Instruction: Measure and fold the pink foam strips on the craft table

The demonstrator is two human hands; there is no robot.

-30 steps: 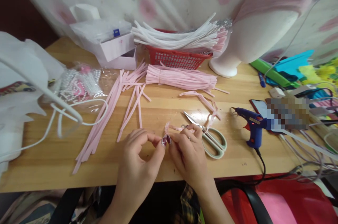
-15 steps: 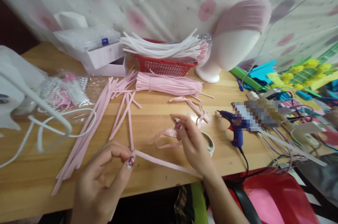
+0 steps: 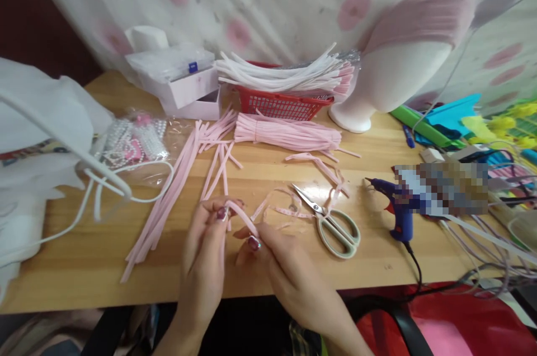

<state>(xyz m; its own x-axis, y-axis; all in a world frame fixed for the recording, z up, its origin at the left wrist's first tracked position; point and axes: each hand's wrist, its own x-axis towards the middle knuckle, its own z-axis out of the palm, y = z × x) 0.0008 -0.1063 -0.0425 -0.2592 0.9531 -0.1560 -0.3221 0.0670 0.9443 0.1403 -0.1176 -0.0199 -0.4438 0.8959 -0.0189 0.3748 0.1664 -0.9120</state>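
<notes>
While my eyes rest on the wooden table (image 3: 264, 169), I list its contents by the dial, my two hands at the centre and twelve o'clock straight ahead. Item, my left hand (image 3: 203, 252): thumb drawn against the fingers in a narrow pinch, a fuzzy pink strip (image 3: 241, 215) gripped where it bends. Item, my right hand (image 3: 289, 266): thumb and fingertips likewise pinched, on the same strip at three to four o'clock of the left, the stretch between sloping down. Between two and three o'clock, near: one thin pink tape (image 3: 289, 212) with markings, in loose curls. At three o'clock: one pair of scissors (image 3: 328, 221), pale green handles, point directed toward ten o'clock. Farther out at three: one blue glue gun (image 3: 401, 219), black cord attached. At one o'clock: one tied bundle of pink stems (image 3: 285, 132); just beyond it, one red basket (image 3: 281, 104) bearing white stems (image 3: 272, 76). Between one and two, well apart: one white mannequin head (image 3: 405, 68) wearing a pink band (image 3: 423, 15). At ten o'clock: one sheaf of loose pink lengths (image 3: 168, 199), and beyond it one clear bag of pearl-like beads (image 3: 136, 138). At eleven: white boxes (image 3: 193, 88), stacked.
</notes>
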